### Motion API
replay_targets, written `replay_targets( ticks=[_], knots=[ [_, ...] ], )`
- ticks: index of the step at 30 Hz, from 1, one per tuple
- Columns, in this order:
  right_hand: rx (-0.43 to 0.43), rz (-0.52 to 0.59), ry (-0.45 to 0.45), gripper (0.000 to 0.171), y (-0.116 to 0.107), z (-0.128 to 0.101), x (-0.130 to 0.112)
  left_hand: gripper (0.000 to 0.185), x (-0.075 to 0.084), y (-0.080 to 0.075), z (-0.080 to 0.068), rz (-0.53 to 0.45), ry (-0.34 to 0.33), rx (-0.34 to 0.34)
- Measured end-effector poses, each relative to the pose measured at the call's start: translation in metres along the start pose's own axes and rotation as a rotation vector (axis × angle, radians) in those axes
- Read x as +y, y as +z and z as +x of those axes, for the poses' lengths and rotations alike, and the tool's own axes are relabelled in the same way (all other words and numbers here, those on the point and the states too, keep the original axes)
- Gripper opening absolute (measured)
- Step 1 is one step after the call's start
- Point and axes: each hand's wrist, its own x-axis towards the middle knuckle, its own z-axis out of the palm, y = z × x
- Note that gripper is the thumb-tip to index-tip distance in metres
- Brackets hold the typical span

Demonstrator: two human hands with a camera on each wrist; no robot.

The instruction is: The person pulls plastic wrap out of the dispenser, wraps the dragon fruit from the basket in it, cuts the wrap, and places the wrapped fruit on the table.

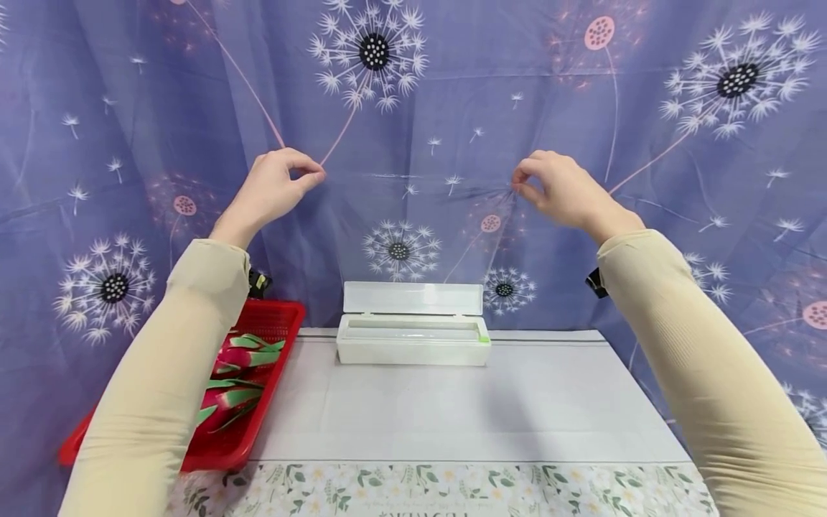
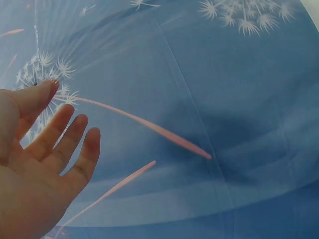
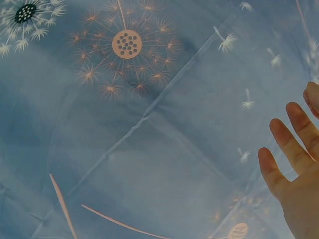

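Note:
A sheet of clear cling film (image 1: 395,176) spans the space between both hands, faint apart from glints and creases, and hangs down toward a white dispenser box (image 1: 413,353). The box's lid (image 1: 413,298) stands raised, and a roll lies inside. My left hand (image 1: 278,183) pinches the film's upper left corner between thumb and index finger. At the upper right corner, my right hand (image 1: 568,190) pinches it likewise, with creases running from the fingertips. The other fingers of the left hand (image 2: 55,164) are spread in its wrist view. Only part of the right hand (image 3: 301,184) shows in its own.
To the left, a red basket (image 1: 296,323) holds red dragon fruits (image 1: 235,359) with green tips, partly behind the left sleeve. The box stands at the back of a white tabletop (image 1: 400,416) with a floral front strip. A purple dandelion-print curtain (image 1: 452,43) hangs behind and at the sides.

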Motion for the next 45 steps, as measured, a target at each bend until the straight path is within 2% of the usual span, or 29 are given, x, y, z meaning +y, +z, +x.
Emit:
replay_targets(
  ticks=[5, 15, 22, 26, 29, 33, 36, 39, 45],
  knots=[
    [0.018, -0.008, -0.051, 0.003, 0.000, -0.009, -0.008, 0.021, -0.002, -0.004, -0.010, 0.011, 0.081, 0.030],
    [0.080, 0.010, -0.131, 0.011, -0.006, -0.026, -0.016, 0.019, 0.005, 0.000, -0.032, -0.035, 0.164, 0.015],
    [0.136, 0.041, -0.202, 0.018, -0.006, -0.047, -0.025, 0.015, 0.003, -0.002, -0.051, -0.022, 0.219, 0.006],
    [0.170, 0.076, -0.267, 0.021, -0.003, -0.062, -0.032, 0.011, 0.002, -0.001, -0.068, -0.044, 0.292, 0.017],
    [0.174, 0.095, -0.318, 0.004, -0.001, -0.075, -0.039, 0.011, 0.002, 0.001, -0.083, -0.072, 0.344, 0.017],
    [0.177, 0.100, -0.387, 0.034, -0.001, -0.094, -0.051, 0.016, 0.005, 0.006, -0.103, -0.103, 0.407, 0.002],
    [0.201, 0.104, -0.429, 0.035, 0.001, -0.106, -0.062, 0.023, 0.008, 0.010, -0.119, -0.130, 0.449, -0.025],
    [0.230, 0.120, -0.454, 0.035, 0.002, -0.117, -0.075, 0.029, 0.008, 0.013, -0.136, -0.152, 0.459, -0.075],
    [0.237, 0.143, -0.465, 0.034, 0.010, -0.138, -0.093, 0.033, 0.005, 0.020, -0.164, -0.175, 0.429, -0.169]
  ],
)
